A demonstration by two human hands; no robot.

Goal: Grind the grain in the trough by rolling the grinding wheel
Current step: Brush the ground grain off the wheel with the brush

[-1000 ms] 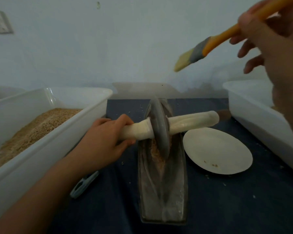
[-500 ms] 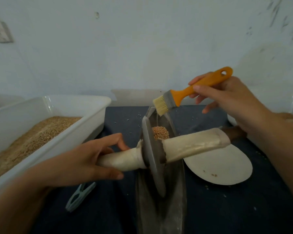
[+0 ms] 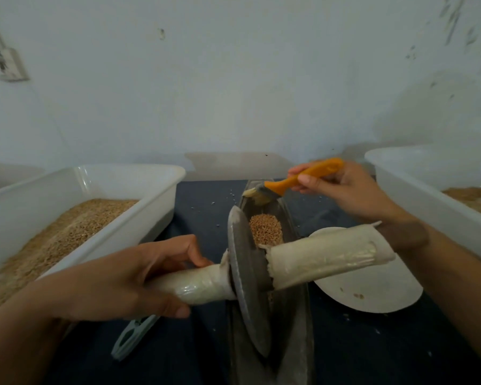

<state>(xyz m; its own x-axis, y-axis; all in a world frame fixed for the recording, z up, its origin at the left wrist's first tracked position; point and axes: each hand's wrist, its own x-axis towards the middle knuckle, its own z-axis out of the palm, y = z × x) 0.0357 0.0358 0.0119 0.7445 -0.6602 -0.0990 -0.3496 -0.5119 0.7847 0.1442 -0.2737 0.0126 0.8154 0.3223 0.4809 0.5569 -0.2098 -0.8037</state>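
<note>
L hand (image 3: pixel 117 276) grips wheel handle (image 3: pixel 197 284); R hand (image 3: pixel 342 187) pinches brush (image 3: pixel 297 182) at trough (image 3: pixel 289 218) end.

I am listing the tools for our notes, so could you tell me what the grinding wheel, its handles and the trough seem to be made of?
Grinding wheel: dull grey disc, probably cast metal, matte.
Handles: wrapped in off-white cloth or tape with a slight sheen; the core is hidden.
Trough: same dull, dusty grey, likely metal too.

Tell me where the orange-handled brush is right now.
The brush is in the right hand, centre-right of the head view, bristles down at the far end of the trough, just beyond the grain.
</note>
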